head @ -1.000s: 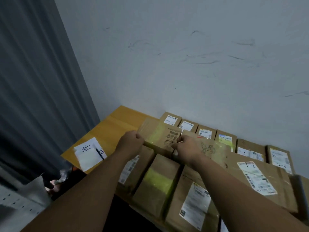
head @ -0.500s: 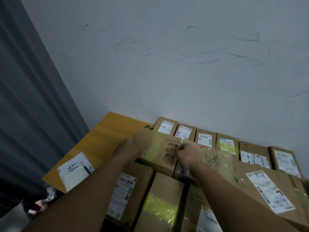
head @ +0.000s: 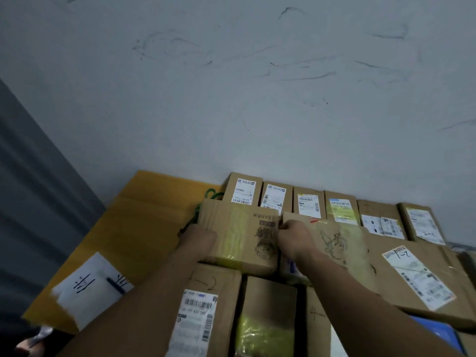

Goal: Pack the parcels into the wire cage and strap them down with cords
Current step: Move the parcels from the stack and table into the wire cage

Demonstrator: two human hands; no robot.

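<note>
A brown cardboard parcel [head: 239, 235] with yellow tape and a printed drawing lies among many parcels on a wooden table. My left hand [head: 199, 239] grips its left end and my right hand [head: 292, 237] grips its right end. A green cord [head: 212, 195] peeks out behind the parcel's far left corner. Several labelled parcels [head: 309, 204] stand in a row against the wall. No wire cage is in view.
A larger taped parcel [head: 342, 243] lies right of my right hand. More parcels [head: 203, 313] lie under my forearms. A white sheet with a pen [head: 87, 287] rests on the yellow table [head: 144, 222] at the left. A grey curtain [head: 38, 202] hangs at far left.
The view has shifted left and closer. Both hands keep hold of the taped parcel, which looks slightly nearer the back row.
</note>
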